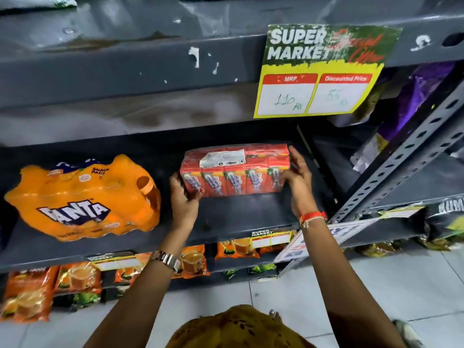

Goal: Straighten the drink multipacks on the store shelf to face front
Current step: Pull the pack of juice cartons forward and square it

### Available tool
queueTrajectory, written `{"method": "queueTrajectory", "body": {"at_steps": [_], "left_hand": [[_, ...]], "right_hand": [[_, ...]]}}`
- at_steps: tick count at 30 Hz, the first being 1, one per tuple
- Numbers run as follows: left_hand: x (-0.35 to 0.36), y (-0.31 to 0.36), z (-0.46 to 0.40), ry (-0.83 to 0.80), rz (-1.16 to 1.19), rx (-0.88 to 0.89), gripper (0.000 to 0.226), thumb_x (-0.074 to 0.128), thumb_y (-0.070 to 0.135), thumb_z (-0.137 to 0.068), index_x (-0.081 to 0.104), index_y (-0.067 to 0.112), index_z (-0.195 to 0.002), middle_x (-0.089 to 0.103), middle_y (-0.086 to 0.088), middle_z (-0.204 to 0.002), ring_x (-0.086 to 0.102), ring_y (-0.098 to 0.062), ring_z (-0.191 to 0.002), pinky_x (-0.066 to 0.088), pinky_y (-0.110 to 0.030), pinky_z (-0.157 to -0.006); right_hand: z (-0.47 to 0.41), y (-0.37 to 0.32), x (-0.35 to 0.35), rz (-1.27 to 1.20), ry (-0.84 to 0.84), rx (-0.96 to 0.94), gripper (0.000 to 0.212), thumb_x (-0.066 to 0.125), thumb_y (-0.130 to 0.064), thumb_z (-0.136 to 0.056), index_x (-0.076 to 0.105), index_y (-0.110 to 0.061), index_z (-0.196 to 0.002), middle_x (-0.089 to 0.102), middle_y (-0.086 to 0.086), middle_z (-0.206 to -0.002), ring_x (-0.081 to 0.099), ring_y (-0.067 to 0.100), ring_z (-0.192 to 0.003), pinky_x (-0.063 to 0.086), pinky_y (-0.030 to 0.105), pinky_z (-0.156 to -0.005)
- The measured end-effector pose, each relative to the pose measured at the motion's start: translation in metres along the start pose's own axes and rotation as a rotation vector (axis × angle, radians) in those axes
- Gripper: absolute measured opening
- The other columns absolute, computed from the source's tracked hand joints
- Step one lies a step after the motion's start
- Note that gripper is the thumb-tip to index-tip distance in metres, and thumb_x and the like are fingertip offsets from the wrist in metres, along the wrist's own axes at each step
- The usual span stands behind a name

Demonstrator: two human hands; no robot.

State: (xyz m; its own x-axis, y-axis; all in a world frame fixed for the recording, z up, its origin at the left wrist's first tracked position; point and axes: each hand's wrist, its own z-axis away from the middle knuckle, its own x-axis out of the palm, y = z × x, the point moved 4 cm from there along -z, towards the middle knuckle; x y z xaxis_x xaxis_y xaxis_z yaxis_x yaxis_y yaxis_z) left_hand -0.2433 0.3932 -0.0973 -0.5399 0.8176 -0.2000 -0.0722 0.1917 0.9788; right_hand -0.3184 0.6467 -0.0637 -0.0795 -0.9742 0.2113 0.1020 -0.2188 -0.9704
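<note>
A red shrink-wrapped multipack of juice cartons (233,169) stands on the dark grey shelf (241,217), its printed fronts toward me and a white label on top. My left hand (184,199) grips its left end, thumb on the front corner. My right hand (297,175) presses against its right end, fingers spread along the side. To the left lies an orange Fanta multipack (82,199), tilted, with its logo slanting up to the right. Neither hand touches the Fanta pack.
A yellow and green supermarket price sign (324,71) hangs from the shelf above. A slotted metal upright (401,156) bounds the bay on the right. Orange tea packets (75,275) fill the shelf below. White floor tiles (288,292) lie underneath.
</note>
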Motion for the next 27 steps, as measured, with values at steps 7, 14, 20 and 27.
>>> {"method": "queueTrajectory", "body": {"at_steps": [7,14,20,27], "left_hand": [[0.003,0.004,0.023,-0.028,0.136,-0.041,0.032,0.060,-0.002,-0.082,0.043,0.025,-0.086,0.050,0.001,-0.086,0.054,-0.013,-0.078,0.048,-0.034,-0.071],[0.028,0.039,-0.015,-0.271,0.204,-0.329,0.018,0.046,0.037,-0.087,0.052,0.024,-0.098,0.054,0.001,-0.107,0.051,-0.013,-0.099,0.037,-0.031,-0.080],[0.061,0.106,-0.057,-0.746,-0.257,-0.267,0.035,0.043,0.057,-0.079,0.060,0.028,-0.086,0.062,0.005,-0.086,0.054,-0.012,-0.078,0.038,-0.026,-0.070],[0.076,0.103,-0.076,-0.766,-0.526,0.021,0.062,0.058,0.054,-0.076,0.056,0.018,-0.126,0.055,0.002,-0.134,0.054,-0.006,-0.107,0.045,-0.009,-0.085]], "right_hand": [[0.001,0.000,0.007,-0.040,-0.050,0.055,0.059,0.046,-0.013,-0.061,0.053,-0.008,-0.120,0.062,-0.006,-0.098,0.065,-0.004,-0.079,0.050,0.009,-0.065],[0.060,0.025,0.004,0.407,0.115,-0.101,0.061,0.053,-0.032,-0.073,0.040,-0.008,-0.128,0.045,0.007,-0.121,0.038,0.021,-0.115,0.032,0.031,-0.098],[0.132,0.060,0.066,0.487,-0.344,-0.059,0.054,0.060,-0.006,-0.064,0.037,-0.006,-0.113,0.040,0.019,-0.114,0.045,0.033,-0.109,0.045,0.048,-0.094],[0.091,0.064,0.111,0.530,-0.601,0.046,0.070,0.055,0.000,-0.084,0.020,-0.009,-0.145,0.015,0.009,-0.156,0.013,0.026,-0.145,0.019,0.034,-0.119]]}}
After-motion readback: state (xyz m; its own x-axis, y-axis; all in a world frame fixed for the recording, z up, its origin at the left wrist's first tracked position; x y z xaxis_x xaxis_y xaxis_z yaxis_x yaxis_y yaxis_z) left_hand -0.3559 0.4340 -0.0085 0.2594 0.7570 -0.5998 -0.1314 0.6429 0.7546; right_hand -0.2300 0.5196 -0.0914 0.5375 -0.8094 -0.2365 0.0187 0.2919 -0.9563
